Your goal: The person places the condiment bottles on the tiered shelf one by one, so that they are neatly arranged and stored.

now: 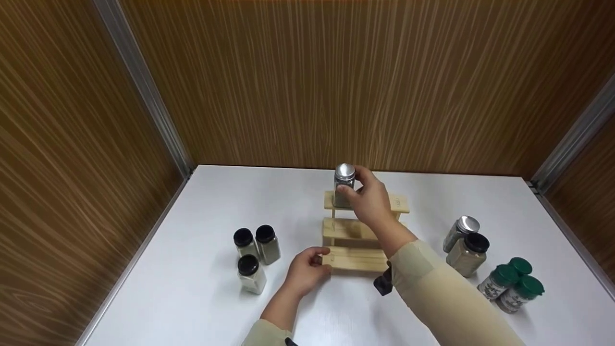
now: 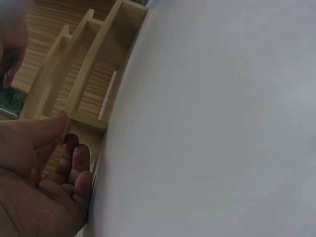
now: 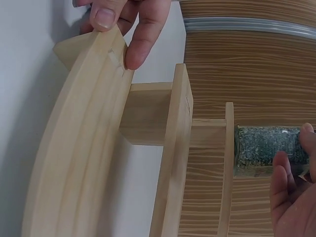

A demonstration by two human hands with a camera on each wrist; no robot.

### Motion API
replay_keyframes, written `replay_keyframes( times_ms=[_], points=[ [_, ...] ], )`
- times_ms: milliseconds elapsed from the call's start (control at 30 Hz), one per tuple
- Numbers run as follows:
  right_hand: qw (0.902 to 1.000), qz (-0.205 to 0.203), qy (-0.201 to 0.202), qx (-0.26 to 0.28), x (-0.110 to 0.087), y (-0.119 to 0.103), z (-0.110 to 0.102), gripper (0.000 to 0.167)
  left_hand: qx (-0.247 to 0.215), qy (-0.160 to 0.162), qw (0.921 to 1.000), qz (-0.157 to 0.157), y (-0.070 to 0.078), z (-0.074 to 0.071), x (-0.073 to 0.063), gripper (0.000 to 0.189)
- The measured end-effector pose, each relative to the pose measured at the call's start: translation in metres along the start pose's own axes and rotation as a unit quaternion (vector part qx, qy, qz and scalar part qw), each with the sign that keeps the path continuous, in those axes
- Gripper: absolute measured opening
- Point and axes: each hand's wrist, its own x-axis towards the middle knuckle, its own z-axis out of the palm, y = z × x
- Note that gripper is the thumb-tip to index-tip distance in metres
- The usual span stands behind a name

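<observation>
A three-tier pale wooden rack [image 1: 358, 259] stands on the white table. My left hand [image 1: 306, 273] pinches the left end of its lowest shelf, thumb on one face and fingers curled under, as the left wrist view shows. With thumb and fingers, my right hand [image 1: 374, 201] grips a square glass spice jar [image 1: 344, 173] that has a silver cap. The jar is upright at the left end of the top shelf. In the right wrist view, its dark green flaky contents [image 3: 264, 145] show, and its base appears to touch the shelf board [image 3: 228, 163].
Left of the rack stand three black-capped jars [image 1: 250, 269]. To the right are a silver-capped jar [image 1: 456, 233], a black-capped jar [image 1: 466, 259] and three green-capped shakers [image 1: 511, 288]. Wood-grain panels [image 1: 307, 86] close off the back and sides of the table.
</observation>
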Motion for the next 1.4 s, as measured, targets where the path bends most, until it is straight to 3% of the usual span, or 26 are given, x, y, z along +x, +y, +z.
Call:
replay_keyframes(
  times_ms=[367, 633, 1100, 1400],
  points=[
    [0.9997, 0.012, -0.020, 0.011, 0.004, -0.004, 0.005, 0.057, -0.005, -0.001, 1.0000, 0.008, 0.000, -0.001, -0.001, 0.038],
    [0.9995, 0.017, -0.025, 0.010, 0.002, -0.007, 0.003, 0.059, -0.011, -0.004, 0.9999, -0.012, 0.001, -0.002, -0.002, 0.040],
    [0.9996, 0.023, -0.016, -0.008, 0.001, -0.008, 0.004, 0.057, 0.001, -0.001, 1.0000, -0.002, 0.000, -0.002, -0.001, 0.038],
    [0.9997, 0.022, 0.006, 0.002, -0.010, 0.002, -0.007, 0.067, -0.003, -0.009, 0.9999, 0.006, 0.000, -0.001, -0.001, 0.039]
  ],
)
